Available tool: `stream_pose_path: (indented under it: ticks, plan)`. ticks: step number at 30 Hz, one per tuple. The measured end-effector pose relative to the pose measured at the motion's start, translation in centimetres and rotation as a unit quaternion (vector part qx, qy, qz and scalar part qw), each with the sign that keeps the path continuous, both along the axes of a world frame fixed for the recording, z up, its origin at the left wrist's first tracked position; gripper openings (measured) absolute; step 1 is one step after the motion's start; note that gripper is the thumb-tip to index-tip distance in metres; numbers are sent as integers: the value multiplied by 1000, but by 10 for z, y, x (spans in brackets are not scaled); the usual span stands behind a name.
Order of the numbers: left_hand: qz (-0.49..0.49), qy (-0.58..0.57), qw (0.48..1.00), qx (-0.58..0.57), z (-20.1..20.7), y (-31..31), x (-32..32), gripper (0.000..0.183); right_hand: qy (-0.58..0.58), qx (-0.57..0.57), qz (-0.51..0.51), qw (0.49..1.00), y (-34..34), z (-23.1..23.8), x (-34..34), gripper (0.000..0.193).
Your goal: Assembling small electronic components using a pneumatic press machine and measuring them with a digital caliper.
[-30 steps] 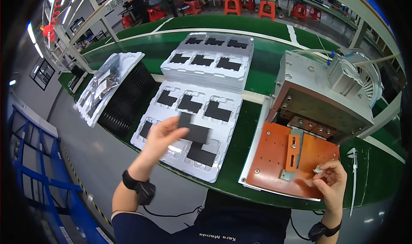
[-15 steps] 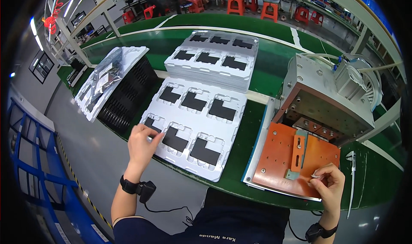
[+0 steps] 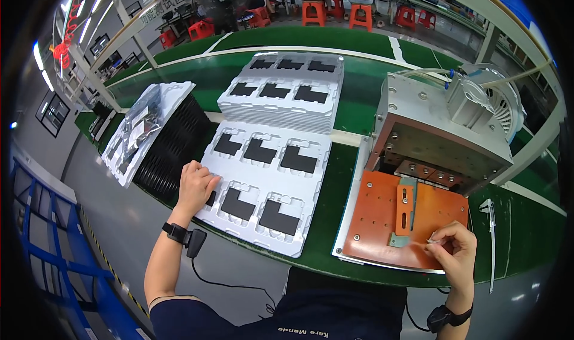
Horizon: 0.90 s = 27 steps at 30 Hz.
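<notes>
My left hand point(image 3: 196, 186) is closed, its fingers curled in over the near left corner of a white plastic tray point(image 3: 251, 180). Whatever those fingers hold, if anything, is hidden. Black L-shaped flat pieces point(image 3: 237, 205) lie in the tray's pockets; one in the near left pocket is partly covered by my hand. Above the near right edge of an orange fixture plate point(image 3: 376, 205), my right hand point(image 3: 457, 247) pinches a small pale piece point(image 3: 433, 241) between thumb and fingertips. A slotted orange bar point(image 3: 404, 211) is fixed on that plate, with a greenish strip under it.
Behind the tray rises a stack of similar trays point(image 3: 278, 110). To the left, black trays point(image 3: 170, 142) carry a white tray with silvery bags point(image 3: 142, 127). A metal press point(image 3: 442, 124) stands over the plate's back; a caliper point(image 3: 490, 232) lies right of it.
My left hand's fingers have curled in more, and it has drawn slightly back toward the tray's corner. The right hand keeps its pinch over the plate. The whole view has shifted a little.
</notes>
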<state>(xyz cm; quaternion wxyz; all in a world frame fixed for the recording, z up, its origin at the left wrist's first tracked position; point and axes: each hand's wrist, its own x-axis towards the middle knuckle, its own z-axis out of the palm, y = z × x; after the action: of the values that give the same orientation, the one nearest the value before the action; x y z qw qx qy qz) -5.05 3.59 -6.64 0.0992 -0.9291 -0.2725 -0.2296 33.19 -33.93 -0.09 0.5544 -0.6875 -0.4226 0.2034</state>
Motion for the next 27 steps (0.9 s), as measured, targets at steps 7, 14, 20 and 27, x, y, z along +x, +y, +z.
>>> stream_pose_path:
  ticks: [7,14,20,27]
  plan:
    - [-17,-71,995,63,36,-3,39,23,-13,-9,13,1000,2,3,0,17]
    - [-153,-15,988,-32,22,-23,133,28,-21,-5,0,1000,0,-2,1,18]
    - [-154,-71,984,-59,23,-47,130,19,18,-15,-2,1000,3,4,-3,16]
    - [-270,58,960,-39,5,-101,116,22,-59,-27,14,998,3,8,0,16]
